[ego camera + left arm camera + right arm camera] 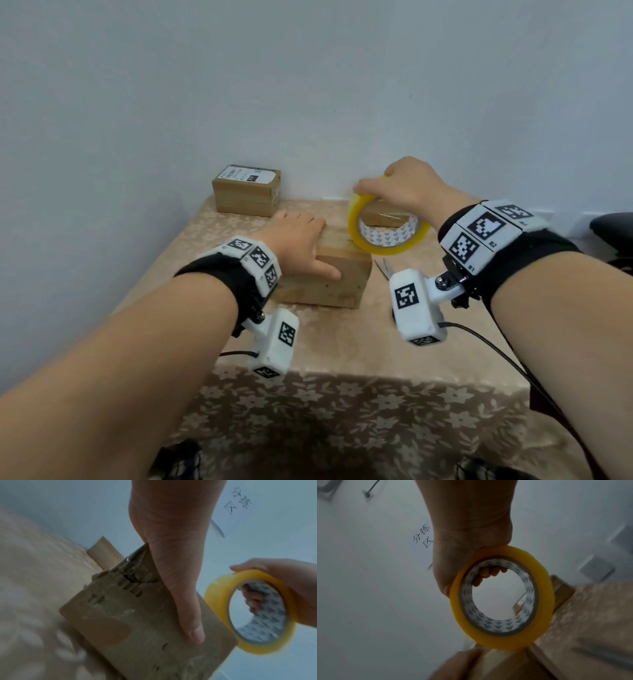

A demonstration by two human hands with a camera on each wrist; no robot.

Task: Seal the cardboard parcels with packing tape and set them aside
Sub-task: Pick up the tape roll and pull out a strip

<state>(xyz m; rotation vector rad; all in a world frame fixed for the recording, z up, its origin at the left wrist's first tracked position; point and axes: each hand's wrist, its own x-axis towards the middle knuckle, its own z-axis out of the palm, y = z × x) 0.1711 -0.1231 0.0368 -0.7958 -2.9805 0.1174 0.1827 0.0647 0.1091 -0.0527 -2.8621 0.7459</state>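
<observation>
Left hand [296, 240] flat at centre frame, fingers straight, pressing the cardboard parcel [329, 277], right hand [407, 192] raised right of it, fingers curled through the yellow tape roll [383, 228]

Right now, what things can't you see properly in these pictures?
- Scissors, head view: handles hidden behind the right wrist camera.
- Labelled box, head view: label print too small to read.
- Box behind the tape roll, head view: mostly covered by the roll.
- Loose tape end: none of the views shows whether it sticks to the parcel.
- Left hand fingers, left wrist view: hidden behind the parcel; only the thumb shows.
</observation>
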